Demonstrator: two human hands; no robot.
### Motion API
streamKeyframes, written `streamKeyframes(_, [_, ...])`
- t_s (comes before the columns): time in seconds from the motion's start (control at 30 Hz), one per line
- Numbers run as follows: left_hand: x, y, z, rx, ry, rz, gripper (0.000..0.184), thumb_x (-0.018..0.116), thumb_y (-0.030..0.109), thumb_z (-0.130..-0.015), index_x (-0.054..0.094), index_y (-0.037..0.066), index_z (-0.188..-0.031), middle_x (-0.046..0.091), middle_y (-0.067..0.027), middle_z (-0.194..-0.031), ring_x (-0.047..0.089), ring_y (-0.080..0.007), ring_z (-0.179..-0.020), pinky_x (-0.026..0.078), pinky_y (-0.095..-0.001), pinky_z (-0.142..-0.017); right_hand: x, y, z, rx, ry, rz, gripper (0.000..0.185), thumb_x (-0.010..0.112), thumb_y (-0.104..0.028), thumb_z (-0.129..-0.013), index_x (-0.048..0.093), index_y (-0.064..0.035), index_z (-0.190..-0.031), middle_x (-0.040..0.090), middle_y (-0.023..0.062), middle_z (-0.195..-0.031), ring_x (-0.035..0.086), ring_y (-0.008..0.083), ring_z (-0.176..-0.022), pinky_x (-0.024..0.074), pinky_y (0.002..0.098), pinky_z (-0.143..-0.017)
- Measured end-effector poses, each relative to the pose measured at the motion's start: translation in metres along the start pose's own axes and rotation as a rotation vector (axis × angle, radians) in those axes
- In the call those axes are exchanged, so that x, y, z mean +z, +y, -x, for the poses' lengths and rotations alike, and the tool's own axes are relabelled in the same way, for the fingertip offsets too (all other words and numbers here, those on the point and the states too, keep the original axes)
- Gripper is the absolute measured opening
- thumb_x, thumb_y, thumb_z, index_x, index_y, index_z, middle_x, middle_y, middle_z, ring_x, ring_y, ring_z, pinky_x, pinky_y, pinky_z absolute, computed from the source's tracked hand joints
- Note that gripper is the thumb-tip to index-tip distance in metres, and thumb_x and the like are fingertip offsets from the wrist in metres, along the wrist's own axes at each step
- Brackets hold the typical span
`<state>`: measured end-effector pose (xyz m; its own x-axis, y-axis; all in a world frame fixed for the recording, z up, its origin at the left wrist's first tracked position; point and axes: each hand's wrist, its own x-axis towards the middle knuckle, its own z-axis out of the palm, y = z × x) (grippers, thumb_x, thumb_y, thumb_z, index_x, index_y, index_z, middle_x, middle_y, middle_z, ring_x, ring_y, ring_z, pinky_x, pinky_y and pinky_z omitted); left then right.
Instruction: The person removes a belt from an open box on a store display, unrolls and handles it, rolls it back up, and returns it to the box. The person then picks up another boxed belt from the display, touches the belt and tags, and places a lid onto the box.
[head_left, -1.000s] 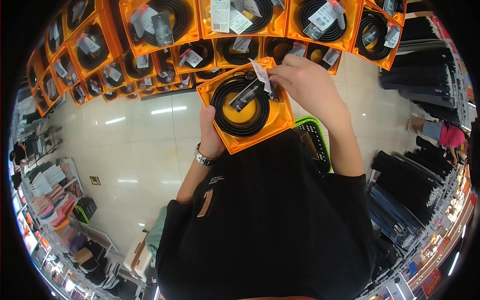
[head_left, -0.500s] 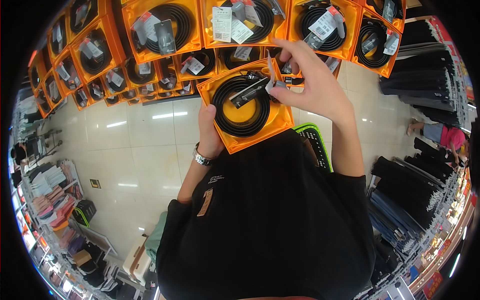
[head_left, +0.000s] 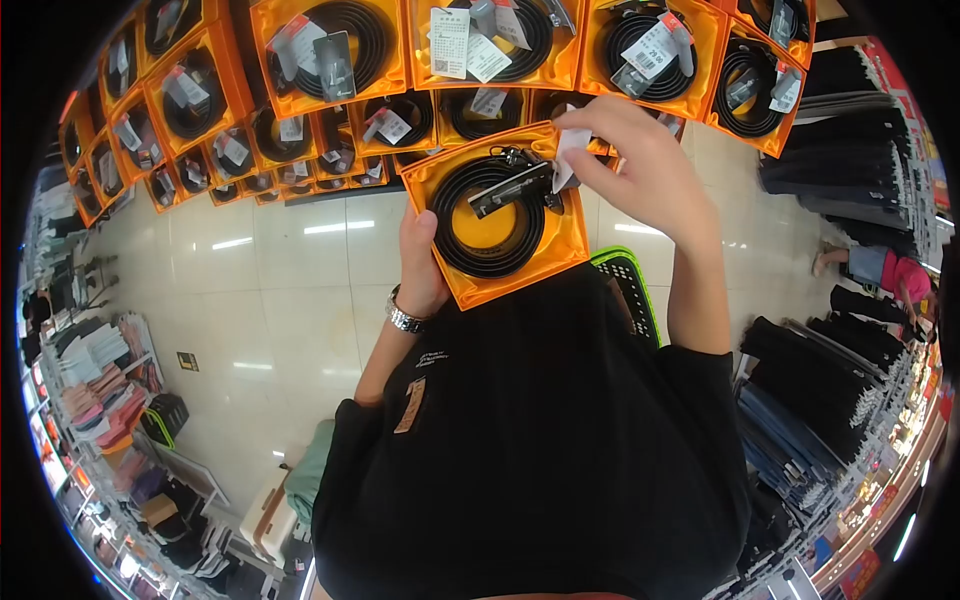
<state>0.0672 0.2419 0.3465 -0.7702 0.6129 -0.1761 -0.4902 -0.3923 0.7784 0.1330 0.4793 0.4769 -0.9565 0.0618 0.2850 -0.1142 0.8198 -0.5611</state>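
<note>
An orange, satin-lined belt box [head_left: 560, 238] is held tilted in front of my chest. Inside it lies a coiled black belt [head_left: 447, 232] with a dark hang tag [head_left: 508, 190] across the coil. My left hand [head_left: 424, 255] grips the box's left side, thumb over the rim. At the upper right corner, my right hand [head_left: 640, 165] pinches a white paper tag [head_left: 571, 150] between thumb and fingers. The tag stands lifted away from the belt.
Rows of boxed belts [head_left: 340, 60] with price tags fill the display ahead. A green-rimmed black basket [head_left: 640, 290] is at my right side. Racks of dark trousers [head_left: 820, 390] stand at right, where a person in pink [head_left: 905, 278] bends. Folded clothes [head_left: 100, 380] lie at left.
My right hand has closed more around the white tag and turned it, so its flat face shows. The dark tag has shifted slightly to the right. My left hand keeps its hold.
</note>
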Motion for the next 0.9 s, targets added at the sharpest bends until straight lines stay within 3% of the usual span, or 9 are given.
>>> streamKeyframes(0.1, [0.001, 0.006, 0.001, -0.047, 0.011, 0.003, 0.057, 0.037, 0.043, -0.095, 0.043, -0.003, -0.128, 0.057, -0.0185, -0.121, 0.06, -0.0257, -0.107, 0.051, -0.037, -0.091, -0.016, -0.002, 0.0, -0.138, 0.029, 0.182, 0.022, 0.071, -0.014, -0.073, 0.064, -0.0052, -0.092, 0.062, 0.0069, -0.094, 0.059, 0.0237, -0.085, 0.0475, 0.0333, -0.079])
streamKeyframes(0.17, [0.001, 0.013, 0.001, -0.093, -0.088, 0.073, 0.06, 0.049, 0.039, -0.093, 0.031, 0.001, -0.136, 0.048, -0.0146, -0.13, 0.053, -0.0223, -0.116, 0.047, -0.0354, -0.096, -0.02, 0.002, 0.0, -0.219, 0.029, 0.284, 0.02, 0.074, -0.014, -0.07, 0.064, -0.0048, -0.085, 0.062, 0.0065, -0.094, 0.059, 0.0236, -0.089, 0.0463, 0.0337, -0.082])
streamKeyframes(0.23, [-0.001, 0.013, 0.001, -0.121, -0.084, 0.082, 0.058, 0.047, 0.038, -0.094, 0.032, 0.001, -0.136, 0.05, -0.0151, -0.129, 0.054, -0.0228, -0.115, 0.047, -0.0359, -0.095, -0.019, 0.013, -0.001, -0.143, -0.188, 0.034, 0.017, 0.072, -0.012, -0.072, 0.064, -0.0045, -0.085, 0.062, 0.0072, -0.1, 0.059, 0.0244, -0.092, 0.0471, 0.0335, -0.084])
streamKeyframes(0.3, [-0.003, 0.014, 0.002, -0.153, -0.077, 0.092, 0.056, 0.046, 0.037, -0.094, 0.034, 0.0, -0.135, 0.051, -0.0157, -0.127, 0.055, -0.0233, -0.113, 0.047, -0.0364, -0.095, -0.017, 0.012, -0.003, -0.115, -0.234, -0.012, 0.023, 0.072, -0.007, -0.074, 0.063, -0.0036, -0.094, 0.061, 0.0094, -0.107, 0.058, 0.0262, -0.095, 0.0472, 0.0327, -0.084])
streamKeyframes(0.43, [0.002, 0.02, 0.005, -0.219, -0.075, 0.215, 0.054, 0.041, 0.039, -0.096, 0.04, -0.002, -0.13, 0.055, -0.0179, -0.124, 0.059, -0.0251, -0.109, 0.049, -0.0376, -0.093, -0.003, 0.004, -0.007, -0.218, 0.121, 0.174, 0.041, 0.071, -0.015, -0.076, 0.058, -0.008, -0.114, 0.06, 0.0092, -0.099, 0.059, 0.0259, -0.086, 0.0477, 0.0349, -0.075])
streamKeyframes(0.6, [-0.001, 0.021, 0.007, -0.216, -0.057, 0.226, 0.054, 0.038, 0.041, -0.096, 0.043, -0.002, -0.128, 0.055, -0.0189, -0.124, 0.059, -0.0254, -0.109, 0.05, -0.0375, -0.092, -0.002, -0.01, 0.003, 0.26, 0.005, 0.03, 0.031, 0.07, -0.03, -0.078, 0.064, -0.0052, -0.095, 0.058, 0.0099, -0.087, 0.06, 0.027, -0.076, 0.0488, 0.0349, -0.066])
streamKeyframes(0.7, [0.001, 0.02, 0.009, -0.241, 0.004, 0.148, 0.056, 0.037, 0.044, -0.095, 0.041, 0.002, -0.131, 0.055, -0.0177, -0.124, 0.059, -0.0267, -0.109, 0.05, -0.039, -0.092, 0.002, -0.02, 0.009, 0.104, -0.127, 0.122, 0.03, 0.07, -0.033, -0.077, 0.065, -0.0055, -0.087, 0.056, 0.0095, -0.082, 0.06, 0.028, -0.072, 0.0486, 0.0354, -0.062])
streamKeyframes(0.73, [0.001, 0.019, 0.01, -0.219, 0.02, 0.123, 0.056, 0.036, 0.043, -0.095, 0.041, 0.001, -0.13, 0.055, -0.0175, -0.123, 0.059, -0.0265, -0.109, 0.05, -0.0387, -0.092, 0.002, -0.024, 0.013, 0.137, -0.196, 0.182, 0.022, 0.07, -0.022, -0.078, 0.064, -0.0054, -0.091, 0.057, 0.0083, -0.084, 0.059, 0.0248, -0.076, 0.0473, 0.0321, -0.066])
streamKeyframes(0.9, [-0.002, 0.013, 0.014, -0.16, 0.034, 0.06, 0.056, 0.036, 0.042, -0.095, 0.043, -0.002, -0.129, 0.056, -0.0172, -0.122, 0.059, -0.0257, -0.108, 0.05, -0.0377, -0.092, 0.012, -0.022, 0.02, 0.116, -0.202, 0.221, 0.018, 0.067, -0.016, -0.08, 0.063, -0.0049, -0.094, 0.056, 0.009, -0.087, 0.059, 0.0262, -0.078, 0.0479, 0.0337, -0.067])
